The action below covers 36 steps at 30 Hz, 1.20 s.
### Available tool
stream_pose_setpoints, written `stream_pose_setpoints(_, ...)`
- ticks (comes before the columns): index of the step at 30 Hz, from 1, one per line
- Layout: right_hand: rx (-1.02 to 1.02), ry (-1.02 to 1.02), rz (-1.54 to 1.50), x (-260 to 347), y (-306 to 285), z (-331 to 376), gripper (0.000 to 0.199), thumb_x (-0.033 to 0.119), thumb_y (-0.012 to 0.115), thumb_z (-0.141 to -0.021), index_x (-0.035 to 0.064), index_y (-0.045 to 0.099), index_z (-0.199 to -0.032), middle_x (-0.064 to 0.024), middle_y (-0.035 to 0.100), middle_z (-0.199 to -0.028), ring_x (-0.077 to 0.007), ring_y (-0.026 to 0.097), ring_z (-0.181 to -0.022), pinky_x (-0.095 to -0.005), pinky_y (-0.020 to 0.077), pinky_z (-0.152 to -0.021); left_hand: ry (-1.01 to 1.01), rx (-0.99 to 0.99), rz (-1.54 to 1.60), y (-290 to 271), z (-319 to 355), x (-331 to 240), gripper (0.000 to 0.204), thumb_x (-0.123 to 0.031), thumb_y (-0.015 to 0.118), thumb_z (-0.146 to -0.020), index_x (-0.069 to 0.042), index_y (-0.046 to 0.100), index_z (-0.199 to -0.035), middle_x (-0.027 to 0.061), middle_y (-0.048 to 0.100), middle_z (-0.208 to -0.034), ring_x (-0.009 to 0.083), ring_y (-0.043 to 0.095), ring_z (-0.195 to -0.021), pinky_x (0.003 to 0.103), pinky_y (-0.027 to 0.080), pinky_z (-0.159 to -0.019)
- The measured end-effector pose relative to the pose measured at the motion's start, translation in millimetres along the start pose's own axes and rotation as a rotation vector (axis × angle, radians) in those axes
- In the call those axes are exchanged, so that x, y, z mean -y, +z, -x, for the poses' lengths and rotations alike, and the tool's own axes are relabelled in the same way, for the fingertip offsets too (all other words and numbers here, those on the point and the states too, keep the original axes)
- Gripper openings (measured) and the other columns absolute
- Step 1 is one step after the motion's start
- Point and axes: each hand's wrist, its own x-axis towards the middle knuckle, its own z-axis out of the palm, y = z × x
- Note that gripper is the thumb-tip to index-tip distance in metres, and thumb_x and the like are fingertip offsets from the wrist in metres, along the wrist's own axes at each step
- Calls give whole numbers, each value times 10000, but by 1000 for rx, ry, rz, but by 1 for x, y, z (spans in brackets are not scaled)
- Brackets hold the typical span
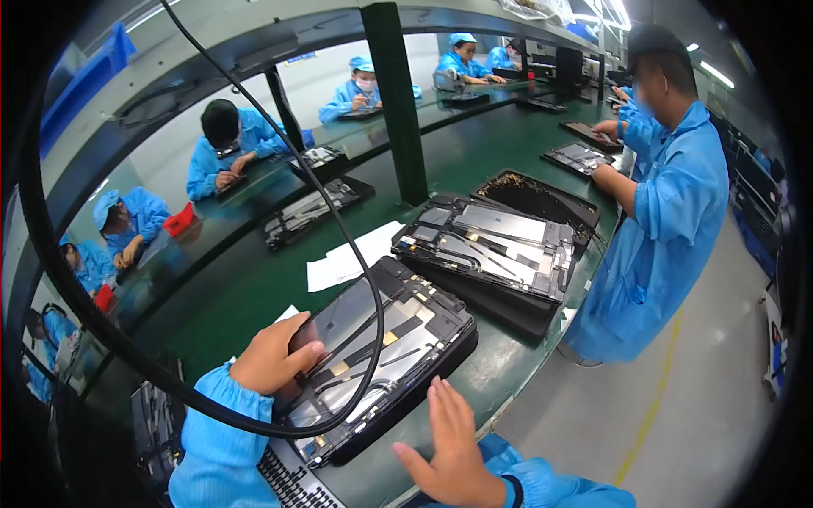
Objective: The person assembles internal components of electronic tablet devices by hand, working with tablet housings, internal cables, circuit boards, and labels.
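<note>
An opened tablet-like device (406, 343) lies in front of me on a black base or tray, its silver plates, black ribbon cables and small boards exposed. My left hand (275, 351) is at its left edge, thumb over the top face and fingers along the side, apparently gripping it; part of the fingers is hidden. Off the near right edge, my right hand (453, 453) is held with fingers stretched and thumb apart, holding nothing. A black cable (339, 216) loops down across the view in front of the device.
More opened devices (500, 241) rest on black trays to the right, beside a tray of small bits (538, 195). White papers (351, 258) lie behind. A green post (394, 102) rises from the bench. A co-worker (669, 195) stands at right; several others sit opposite. A keyboard (292, 478) is below.
</note>
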Motion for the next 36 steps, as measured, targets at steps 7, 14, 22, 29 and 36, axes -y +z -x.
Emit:
stream_pose_setpoints(7, -26, 84, -251, 15, 25, -10, 835, 295, 545, -814, -118, 5, -1298, -356, -36, -1341, -441, -6, -1269, -465, 20, -1020, -22, -77, 94, -6, 5, -1, 498, -305, 633, -732, 10, 518, -1099, 206, 537, -1009, 313, 538, -924, 352, 434, -785)
stream_pose_setpoints(14, -111, -222, -564, 35, 19, -41, 782, 136, 545, -788, -58, 20, -1333, -259, -24, -1392, -331, 50, -1299, -393, 83, -1037, -352, -76, 577, -52, 57, -20, 504, -189, 618, -785, 11, 418, -1202, 78, 546, -953, 102, 514, -823, 245, 431, -710)
stream_pose_setpoints(22, 650, 505, -1580, 74, 56, -106, 291, 121, 508, -847, -6, 395, -1083, -130, 538, -1013, -178, 564, -845, -309, 465, -726, -623, -593, 951, -81, 179, -3, 342, -221, 513, -863, 0, 491, -1124, 57, 583, -965, 97, 559, -827, 221, 440, -707)
stream_pose_setpoints(29, 1089, 317, -1184, 160, 155, -160, 222, 194, 513, -845, -19, 529, -908, -65, 583, -768, -172, 580, -694, -335, 472, -632, -763, -706, 718, -127, 249, 69, 268, -232, 465, -882, -8, 544, -1006, 57, 610, -849, 83, 573, -689, 212, 460, -579)
stream_pose_setpoints(36, 1010, 78, -940, 173, 244, -143, 287, 129, 637, -689, -38, 544, -903, -98, 585, -824, -156, 533, -725, -271, 414, -672, -888, -645, 506, -125, 283, 162, 220, -235, 489, -867, -42, 597, -863, -11, 560, -723, 63, 453, -606, 206, 353, -540)
